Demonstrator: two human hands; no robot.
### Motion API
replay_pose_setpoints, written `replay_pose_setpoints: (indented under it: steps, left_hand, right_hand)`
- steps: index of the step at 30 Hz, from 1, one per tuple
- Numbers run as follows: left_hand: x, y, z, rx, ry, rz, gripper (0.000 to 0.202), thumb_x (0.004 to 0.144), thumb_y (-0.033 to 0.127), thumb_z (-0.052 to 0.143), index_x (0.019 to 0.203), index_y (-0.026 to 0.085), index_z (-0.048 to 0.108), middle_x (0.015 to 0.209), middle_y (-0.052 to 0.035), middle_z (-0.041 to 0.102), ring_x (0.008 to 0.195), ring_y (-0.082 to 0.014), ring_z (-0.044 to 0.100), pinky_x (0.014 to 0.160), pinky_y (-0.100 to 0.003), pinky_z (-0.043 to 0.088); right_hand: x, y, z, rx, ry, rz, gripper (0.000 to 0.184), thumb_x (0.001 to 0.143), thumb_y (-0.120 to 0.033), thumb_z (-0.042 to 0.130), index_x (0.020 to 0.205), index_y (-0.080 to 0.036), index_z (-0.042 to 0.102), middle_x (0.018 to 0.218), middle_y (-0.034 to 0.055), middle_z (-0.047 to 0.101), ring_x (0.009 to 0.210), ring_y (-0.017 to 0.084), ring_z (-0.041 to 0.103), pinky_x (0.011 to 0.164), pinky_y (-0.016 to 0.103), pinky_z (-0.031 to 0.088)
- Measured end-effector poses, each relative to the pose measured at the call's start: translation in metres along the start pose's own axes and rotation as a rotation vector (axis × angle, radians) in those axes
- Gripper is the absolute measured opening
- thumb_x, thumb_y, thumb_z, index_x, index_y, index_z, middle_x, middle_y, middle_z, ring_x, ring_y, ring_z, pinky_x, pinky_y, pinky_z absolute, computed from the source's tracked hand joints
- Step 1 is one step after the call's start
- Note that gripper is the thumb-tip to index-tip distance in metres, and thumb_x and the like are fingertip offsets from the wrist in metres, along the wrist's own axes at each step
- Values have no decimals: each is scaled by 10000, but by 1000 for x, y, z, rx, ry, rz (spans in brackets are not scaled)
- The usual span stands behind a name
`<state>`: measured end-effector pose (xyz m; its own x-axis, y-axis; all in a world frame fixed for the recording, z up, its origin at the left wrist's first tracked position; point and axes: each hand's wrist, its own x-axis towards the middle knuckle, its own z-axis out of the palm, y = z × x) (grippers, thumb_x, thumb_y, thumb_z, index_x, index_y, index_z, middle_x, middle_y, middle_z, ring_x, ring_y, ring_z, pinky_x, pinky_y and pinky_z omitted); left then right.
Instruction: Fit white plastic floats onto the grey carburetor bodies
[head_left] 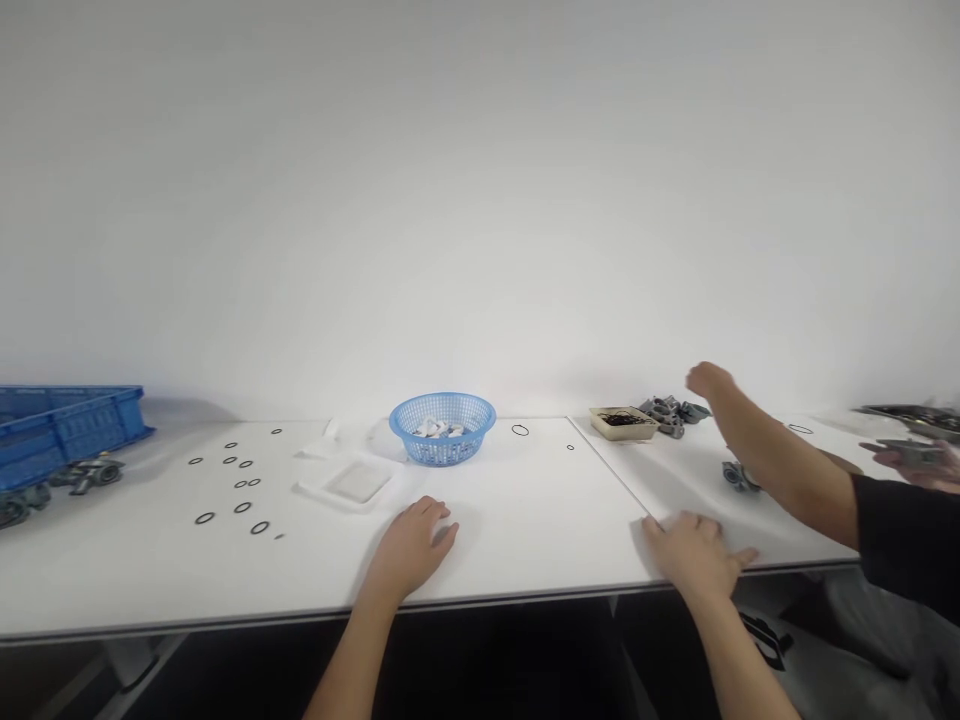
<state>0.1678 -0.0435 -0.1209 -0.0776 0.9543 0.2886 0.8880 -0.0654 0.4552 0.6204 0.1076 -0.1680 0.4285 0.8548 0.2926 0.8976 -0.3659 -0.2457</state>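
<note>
My left hand (411,546) rests on the white table (525,530), its thumb apart from loosely bent fingers and nothing visible in it. It is nearest to a shallow white tray (360,482) and a blue plastic basket (442,452) holding small white pieces (439,429). Near the front edge, my right hand (694,553) lies on the tabletop beside a seam, fingers spread and holding nothing. Several black rubber rings (260,527) are scattered to the left of the white tray. Thin black rings (520,430) also lie to the right of the basket.
A blue crate (75,430) stands at left beside grey metal parts (88,473). At right are a cream tray (622,425) of black rings and grey parts (671,412). A co-worker's arm (780,450) reaches over the table; the co-worker's other hand holds a grey part (911,453).
</note>
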Motion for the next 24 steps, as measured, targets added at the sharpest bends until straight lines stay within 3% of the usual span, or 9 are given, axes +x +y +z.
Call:
replay_pose_setpoints:
  steps: [7,10,14,18,24]
  left_hand:
    - [2,-4,2,-1,6,-4,351,1119,460,674,1327,185,733,1448,-128,734,1309,-284,712,1196,-549,564]
    - [3,-5,3,-1,9,2,343,1119,464,670,1313,189,737,1422,-124,742,1283,-277,720,1174,-533,577]
    - [4,-8,6,-1,21,23,330,1119,460,665,1289,187,739,1384,-118,753,1264,-273,724,1163,-523,578]
    - [4,-10,7,-6,34,40,342,1118,468,658,1283,182,745,1387,-127,754,1271,-275,724,1180,-529,566]
    - [2,-8,3,-9,26,37,323,1126,441,648,1278,172,743,1360,-123,756,1261,-274,726,1158,-524,577]
  right_hand:
    - [-49,-51,-16,2,-45,-343,482,1147,-523,753,1471,-169,714,1585,158,639,1564,413,512,1353,728,296]
    - [-85,-80,-23,92,-106,-627,488,1161,-460,752,1551,-177,675,1639,155,610,1572,396,519,1365,699,310]
    - [-134,-111,-32,228,-204,-985,541,1207,-454,668,1685,-216,578,1782,139,485,1662,361,428,1394,630,311]
    - [-154,-124,-40,274,-253,-1038,569,1230,-433,608,1739,-193,519,1827,169,411,1703,372,364,1405,639,294]
    - [-151,-124,-48,292,-309,-1055,601,1235,-455,603,1764,-196,488,1845,171,376,1720,376,331,1411,659,274]
